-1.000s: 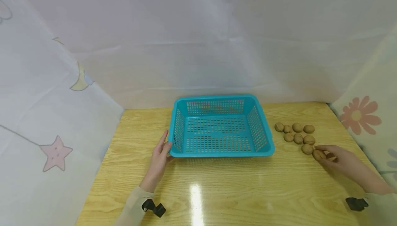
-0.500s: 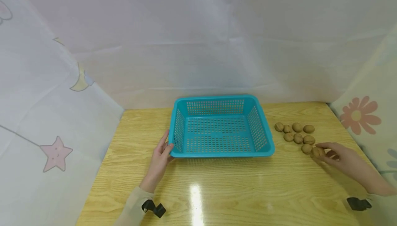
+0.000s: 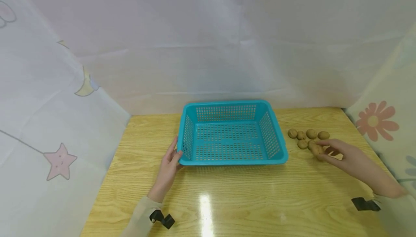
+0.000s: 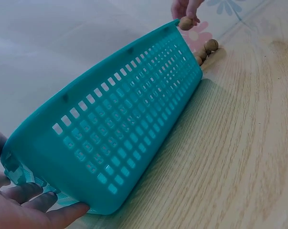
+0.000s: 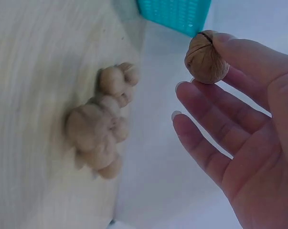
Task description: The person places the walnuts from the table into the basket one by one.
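My left hand [image 3: 168, 164] holds the near left corner of a turquoise plastic basket [image 3: 232, 162], thumb at the rim and fingers along the outer wall. Through its slotted sides and floor the table shows, and nothing lies inside. Over on the right, my right hand [image 3: 352, 159] pinches a walnut [image 5: 207, 58] between thumb and fingertips, lifted above the table. The other fingers are loosely bent below it in the right wrist view. Several more walnuts [image 3: 311, 133] lie in a loose group right of the basket, some partly hidden behind the raised one.
The wood-grain table [image 3: 240, 201] runs up to a pale cloth backdrop [image 3: 208, 49] behind the basket. More cloth, printed with a star [image 3: 61, 161] and a flower [image 3: 377, 121], hangs at both sides. Each wrist wears a small black camera mount.
My right hand has lifted the walnut from the near end of the group and carried it leftward and away from me, over the others. The left hand stays at the basket.
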The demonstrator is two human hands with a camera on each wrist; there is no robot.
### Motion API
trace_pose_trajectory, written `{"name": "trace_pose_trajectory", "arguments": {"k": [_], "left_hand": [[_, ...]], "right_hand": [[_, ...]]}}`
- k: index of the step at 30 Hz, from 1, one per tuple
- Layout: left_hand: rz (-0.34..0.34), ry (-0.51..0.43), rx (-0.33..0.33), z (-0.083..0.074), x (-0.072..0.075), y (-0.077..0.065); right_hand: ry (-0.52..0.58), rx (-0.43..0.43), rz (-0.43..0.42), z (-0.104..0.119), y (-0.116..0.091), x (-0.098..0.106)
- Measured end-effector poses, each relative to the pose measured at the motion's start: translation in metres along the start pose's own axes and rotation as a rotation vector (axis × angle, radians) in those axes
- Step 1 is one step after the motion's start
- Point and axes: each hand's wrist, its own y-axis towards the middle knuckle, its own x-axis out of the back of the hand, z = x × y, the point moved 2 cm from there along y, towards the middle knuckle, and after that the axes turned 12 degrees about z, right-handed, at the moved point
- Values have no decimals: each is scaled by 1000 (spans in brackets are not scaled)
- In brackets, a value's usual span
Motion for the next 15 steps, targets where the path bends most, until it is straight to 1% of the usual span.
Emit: {"name": "trace_pose_trajectory", "arguments": {"k": [2, 7, 8, 15], "left_hand": [[6, 5, -5, -1, 0, 0], [20, 5, -17, -1, 0, 0], [17, 0, -16, 0, 0, 0], [17, 7, -22, 2, 0, 1]], "right_hand": [[9, 23, -8, 7, 7, 3], [37, 134, -66, 21, 24, 10], [38, 145, -71, 24, 28, 12], [48, 179, -16, 51, 63, 32]]}}
